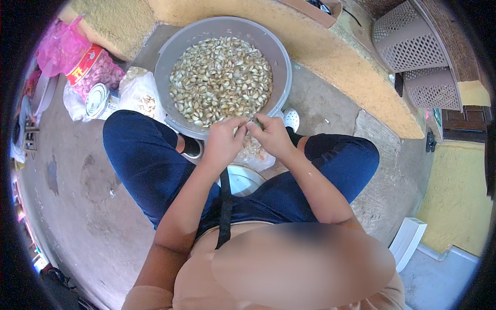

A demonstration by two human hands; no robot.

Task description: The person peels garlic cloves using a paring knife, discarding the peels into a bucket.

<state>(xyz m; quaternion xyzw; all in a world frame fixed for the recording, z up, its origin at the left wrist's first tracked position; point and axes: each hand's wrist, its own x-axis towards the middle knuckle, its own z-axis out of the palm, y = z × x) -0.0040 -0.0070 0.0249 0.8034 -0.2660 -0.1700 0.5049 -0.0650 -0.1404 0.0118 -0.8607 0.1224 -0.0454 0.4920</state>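
A large grey basin [170, 57] full of pale garlic cloves [222, 77] stands on the ground between my knees. My left hand [223, 142] and my right hand [271, 135] meet just in front of the basin's near rim, fingertips together on one small clove [247, 124]. The right hand seems to hold a small blade against it, though it is too small to be sure. Under my hands lies a clear bag of peels [256, 155], and below it a white bowl [243, 178].
To the left lie a pink net sack of garlic [88, 67], a tin can [98, 101] and a white bag [142, 93]. A yellow curb [336, 67] runs behind the basin. Lattice baskets [413, 46] stand at the top right. Bare concrete spreads on the left.
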